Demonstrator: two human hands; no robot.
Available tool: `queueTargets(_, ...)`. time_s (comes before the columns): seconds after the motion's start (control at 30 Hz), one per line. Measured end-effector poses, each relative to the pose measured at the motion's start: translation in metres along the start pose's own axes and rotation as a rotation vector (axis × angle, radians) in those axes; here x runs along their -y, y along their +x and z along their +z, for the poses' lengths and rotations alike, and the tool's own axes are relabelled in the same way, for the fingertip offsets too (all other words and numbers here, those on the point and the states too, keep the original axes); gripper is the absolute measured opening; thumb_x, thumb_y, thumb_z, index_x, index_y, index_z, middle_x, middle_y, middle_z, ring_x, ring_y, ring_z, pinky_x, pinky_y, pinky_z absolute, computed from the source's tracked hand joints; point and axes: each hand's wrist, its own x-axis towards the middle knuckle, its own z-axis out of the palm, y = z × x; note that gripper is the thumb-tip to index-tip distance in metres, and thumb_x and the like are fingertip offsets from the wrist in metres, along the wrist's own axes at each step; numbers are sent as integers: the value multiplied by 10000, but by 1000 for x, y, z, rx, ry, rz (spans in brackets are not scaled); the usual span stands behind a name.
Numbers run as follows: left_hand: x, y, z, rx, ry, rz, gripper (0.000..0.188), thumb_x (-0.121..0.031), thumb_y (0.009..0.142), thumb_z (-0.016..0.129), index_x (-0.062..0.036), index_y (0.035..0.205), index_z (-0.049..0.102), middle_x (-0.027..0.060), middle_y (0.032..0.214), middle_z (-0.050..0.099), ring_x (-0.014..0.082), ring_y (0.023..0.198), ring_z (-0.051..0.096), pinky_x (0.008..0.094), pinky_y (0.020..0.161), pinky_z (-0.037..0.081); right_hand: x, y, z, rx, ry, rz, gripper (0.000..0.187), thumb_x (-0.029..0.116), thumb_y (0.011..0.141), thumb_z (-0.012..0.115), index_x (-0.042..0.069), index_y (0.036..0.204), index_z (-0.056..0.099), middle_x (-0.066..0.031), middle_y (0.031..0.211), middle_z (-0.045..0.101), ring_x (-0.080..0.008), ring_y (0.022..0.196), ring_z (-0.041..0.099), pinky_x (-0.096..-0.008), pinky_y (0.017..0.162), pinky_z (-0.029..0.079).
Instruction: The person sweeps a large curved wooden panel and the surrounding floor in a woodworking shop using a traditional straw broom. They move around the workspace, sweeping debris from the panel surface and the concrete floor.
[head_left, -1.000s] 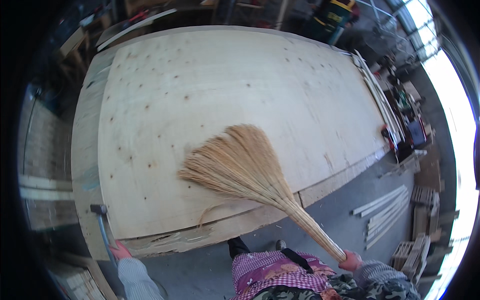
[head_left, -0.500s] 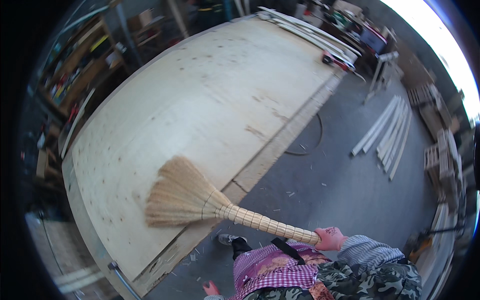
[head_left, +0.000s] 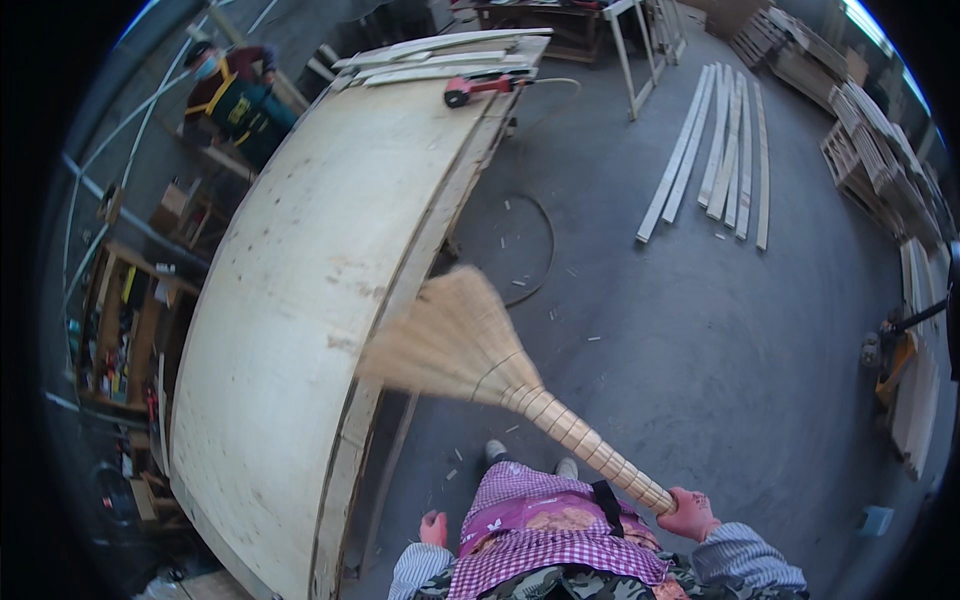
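Observation:
My right hand (head_left: 690, 514), in a pink glove, is closed round the end of a straw broom's bound handle. The broom (head_left: 447, 340) slants up and to the left, its fanned bristles blurred by motion. Those bristles overlap the right edge of a large plywood sheet (head_left: 290, 270) on a long work table; whether they touch it I cannot tell. Low beside my body, nearest the table's near right edge, hangs my left hand (head_left: 433, 528), also pink-gloved. Its fingers look loosely apart and nothing shows in them.
A red power tool (head_left: 475, 90) and pale wooden strips (head_left: 440, 58) lie at the table's far end. More strips (head_left: 720, 160) rest on the floor to the right, near stacked pallets (head_left: 880, 150). A hose (head_left: 548, 245) curls beside the table. Another person (head_left: 235, 105) stands at the far left.
My view has turned to the right, so the table now appears farther left. The broom has swung off the middle of the sheet to its right edge, still in my right hand.

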Motion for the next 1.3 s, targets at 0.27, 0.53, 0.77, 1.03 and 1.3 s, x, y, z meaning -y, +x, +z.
queueTargets(0.27, -147, 81, 108, 145, 274, 188, 417, -333, 786, 628, -36, 1076, 652, 154, 964, 672, 223, 946, 636, 333, 834, 484, -6, 107, -35, -225, 600, 275, 380, 231, 633, 689, 14, 937, 617, -143, 763, 666, -274, 720, 661, -368, 688, 512)
queueTargets(0.53, -347, 139, 236, 289, 238, 89, 406, -296, 810, 612, -5, 1091, 638, 89, 897, 668, 179, 817, 621, 316, 741, 488, -6, 280, -170, -142, 884, 439, 299, 123, 681, 687, -40, 907, 578, -82, 695, 608, -164, 553, 589, -302, 514, 486)
queueTargets(0.77, -563, 158, 308, 341, 95, 308, 424, -317, 878, 593, 0, 1160, 592, 114, 1046, 641, 185, 994, 586, 295, 875, 445, 7, 401, -276, -42, 941, 506, 383, 187, 686, 739, -58, 951, 612, -106, 753, 649, -198, 619, 614, -317, 568, 501)
queueTargets(1.03, -647, 176, 399, 281, -67, 139, 389, -241, 896, 586, 17, 1186, 562, 117, 1134, 612, 191, 1090, 546, 311, 946, 417, 12, 657, -477, 75, 1150, 404, 255, 120, 742, 712, -42, 887, 579, -116, 644, 606, -227, 521, 613, -354, 458, 505)
queueTargets(1.3, -719, 96, 473, 137, -38, -234, 316, -204, 887, 590, 8, 1121, 602, 79, 1025, 629, 145, 951, 572, 277, 856, 449, 8, 1038, -695, -35, 1123, 228, 267, 190, 834, 626, 38, 1011, 496, -92, 614, 534, -232, 477, 562, -355, 407, 466)
